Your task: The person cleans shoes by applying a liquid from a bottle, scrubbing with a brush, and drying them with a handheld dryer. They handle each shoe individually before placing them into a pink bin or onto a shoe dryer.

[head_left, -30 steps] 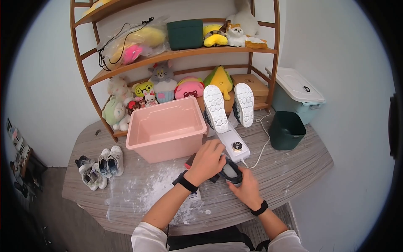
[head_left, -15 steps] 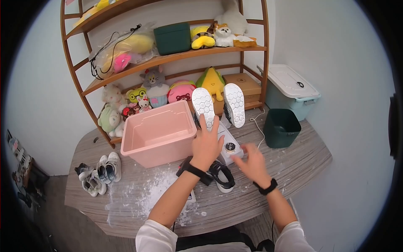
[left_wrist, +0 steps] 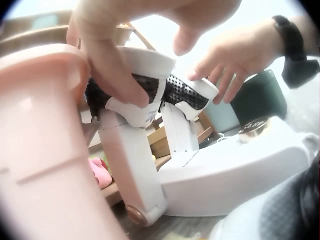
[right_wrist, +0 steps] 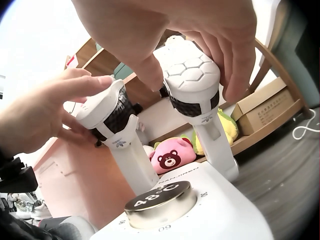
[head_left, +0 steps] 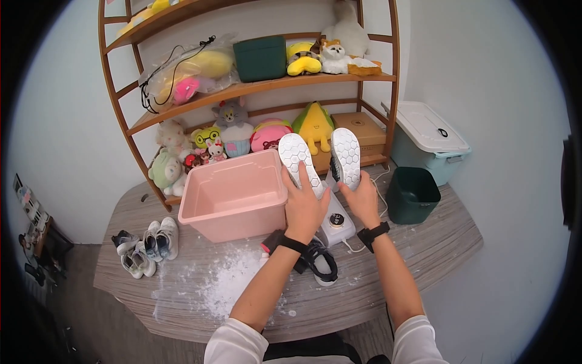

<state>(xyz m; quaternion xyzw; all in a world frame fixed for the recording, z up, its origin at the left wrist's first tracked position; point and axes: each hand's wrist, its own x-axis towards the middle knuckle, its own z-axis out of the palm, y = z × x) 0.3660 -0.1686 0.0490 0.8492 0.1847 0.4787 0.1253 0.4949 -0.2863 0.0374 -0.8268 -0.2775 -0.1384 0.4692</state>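
Two white-soled shoes are upended on the posts of a white shoe dryer (right_wrist: 215, 205), soles facing up and out. My left hand (head_left: 305, 210) holds the left shoe (head_left: 296, 156), one finger along its sole and others around its dark mesh side in the left wrist view. My right hand (head_left: 362, 200) grips the right shoe (head_left: 345, 153), with the thumb on one side and the fingers on the other in the right wrist view. The dryer's round knob (right_wrist: 160, 200) reads 48°C. A dark shoe (head_left: 322, 261) with a light insole lies below the dryer, near my left wrist.
A pink bin (head_left: 236, 221) stands left of the dryer; a dark green bin (head_left: 412, 197) stands to its right. Small shoes (head_left: 160, 241) sit at the table's left. White powder (head_left: 227, 285) covers the front. Behind is a wooden shelf (head_left: 260, 91) with plush toys.
My hands have left the dark shoe, which now lies on the table. They have moved up to the two shoes on the dryer, the left hand first, then the right.
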